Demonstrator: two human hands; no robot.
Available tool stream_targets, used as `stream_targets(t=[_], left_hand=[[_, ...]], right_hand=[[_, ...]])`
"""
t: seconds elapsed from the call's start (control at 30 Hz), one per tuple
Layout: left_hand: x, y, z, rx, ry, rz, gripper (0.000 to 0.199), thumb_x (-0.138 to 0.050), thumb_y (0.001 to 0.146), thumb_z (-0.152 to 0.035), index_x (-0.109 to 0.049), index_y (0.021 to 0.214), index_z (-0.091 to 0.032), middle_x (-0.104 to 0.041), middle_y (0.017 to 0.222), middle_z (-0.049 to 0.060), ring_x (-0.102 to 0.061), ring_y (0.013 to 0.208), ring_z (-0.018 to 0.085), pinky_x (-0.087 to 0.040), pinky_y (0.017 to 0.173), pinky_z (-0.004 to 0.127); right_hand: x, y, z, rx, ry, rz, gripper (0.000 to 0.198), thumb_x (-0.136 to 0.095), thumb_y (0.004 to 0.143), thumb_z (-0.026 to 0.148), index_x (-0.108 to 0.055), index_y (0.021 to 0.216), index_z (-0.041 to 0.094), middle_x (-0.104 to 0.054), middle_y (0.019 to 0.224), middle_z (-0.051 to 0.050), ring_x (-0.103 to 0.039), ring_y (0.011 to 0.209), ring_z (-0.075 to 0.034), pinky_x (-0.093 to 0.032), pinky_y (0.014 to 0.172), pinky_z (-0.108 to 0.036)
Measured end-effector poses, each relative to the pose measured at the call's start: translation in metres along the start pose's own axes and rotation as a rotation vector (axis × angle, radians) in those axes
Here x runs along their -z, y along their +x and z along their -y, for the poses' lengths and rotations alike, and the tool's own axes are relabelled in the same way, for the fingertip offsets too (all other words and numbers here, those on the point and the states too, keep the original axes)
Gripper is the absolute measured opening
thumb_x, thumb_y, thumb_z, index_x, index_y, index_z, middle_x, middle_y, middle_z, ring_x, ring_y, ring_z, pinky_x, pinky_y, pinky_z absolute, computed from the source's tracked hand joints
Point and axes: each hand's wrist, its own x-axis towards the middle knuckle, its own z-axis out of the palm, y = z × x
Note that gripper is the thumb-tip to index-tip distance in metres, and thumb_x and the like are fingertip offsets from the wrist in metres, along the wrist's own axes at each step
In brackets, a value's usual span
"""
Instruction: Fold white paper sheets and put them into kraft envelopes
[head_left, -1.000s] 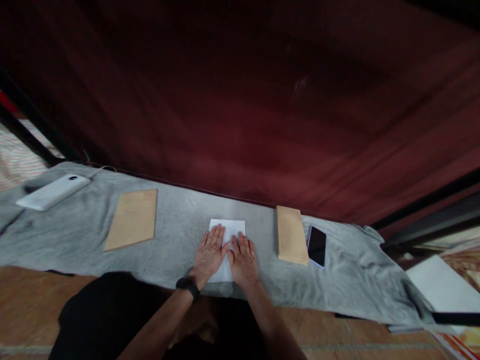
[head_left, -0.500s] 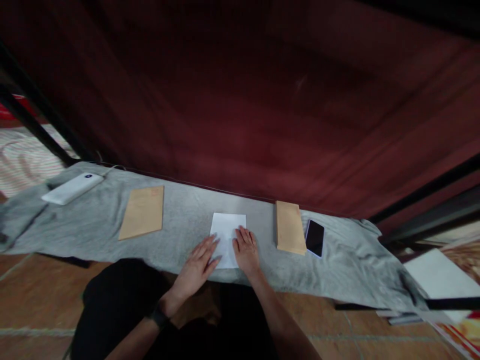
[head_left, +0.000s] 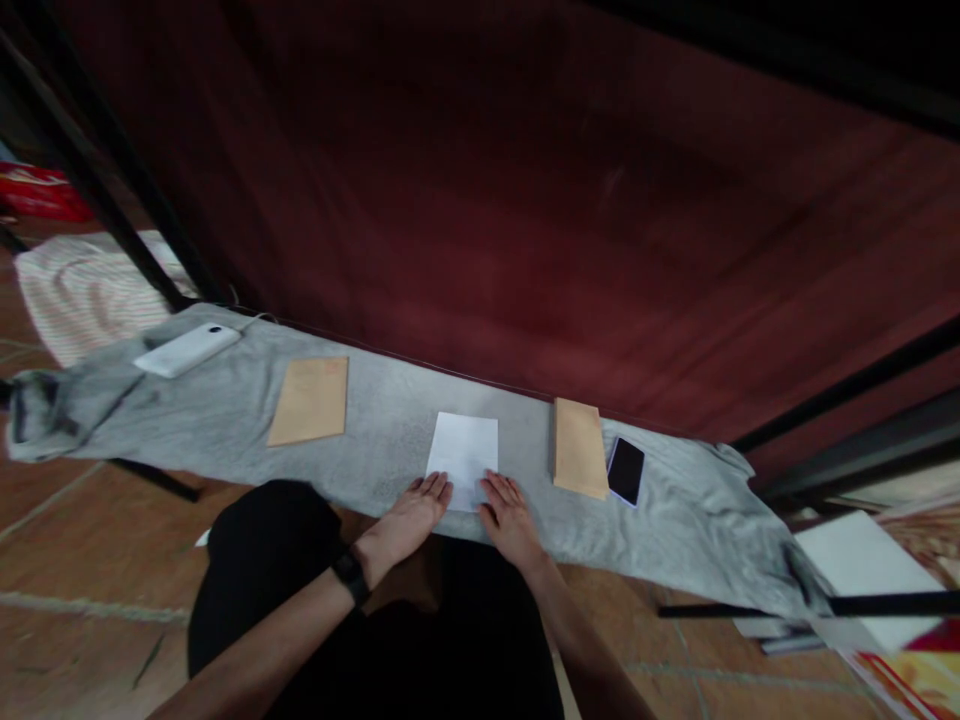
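A white sheet of paper lies flat on the grey cloth in front of me. My left hand, with a dark band on its wrist, rests on the sheet's lower left edge, fingers stretched out. At the lower right edge my right hand touches the paper, its fingers also extended. Neither hand grasps anything. To the left is a flat brown envelope. On the right a stack of brown envelopes lies beside a phone with a dark screen.
A white device with a cable lies at the cloth's left end. Behind the narrow bench hangs a dark red curtain. Black metal bars stand at both sides. A white board is at the lower right.
The view has shifted a little. My left hand has moved from beside the sheet's left edge onto its lower left part; my right hand has slid lower along the right edge.
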Motion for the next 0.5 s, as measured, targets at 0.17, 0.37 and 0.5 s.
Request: stream_targets(t=[0.17,0.37,0.5], left_hand=[[-0.009,0.0,-0.007,0.004,0.107,-0.007,0.057,-0.036,0.081,0.006,-0.056,0.133,-0.007,-0.053,0.144,0.024,-0.049,0.137,0.03,-0.042,0.11,0.05],[-0.015,-0.004,-0.004,0.019,0.089,-0.024,0.056,-0.037,0.084,0.003,-0.053,0.136,-0.011,-0.052,0.148,0.019,-0.046,0.139,0.027,-0.039,0.113,0.047],[-0.01,-0.002,-0.003,0.018,0.083,-0.052,0.052,-0.038,0.085,0.001,-0.056,0.133,-0.012,-0.056,0.143,0.018,-0.052,0.135,0.025,-0.041,0.111,0.045]], right_hand=[[0.002,-0.007,-0.001,0.058,-0.076,0.016,0.052,-0.05,0.099,0.038,-0.048,0.147,0.018,-0.045,0.154,-0.011,-0.042,0.142,-0.025,-0.031,0.12,-0.048],[-0.002,-0.008,-0.004,0.069,-0.093,0.019,0.051,-0.049,0.1,0.039,-0.049,0.146,0.018,-0.044,0.154,-0.011,-0.042,0.142,-0.025,-0.031,0.121,-0.048],[-0.001,-0.006,-0.004,0.054,-0.062,-0.007,0.048,-0.05,0.1,0.036,-0.051,0.144,0.019,-0.048,0.151,-0.01,-0.044,0.14,-0.024,-0.033,0.12,-0.048]])
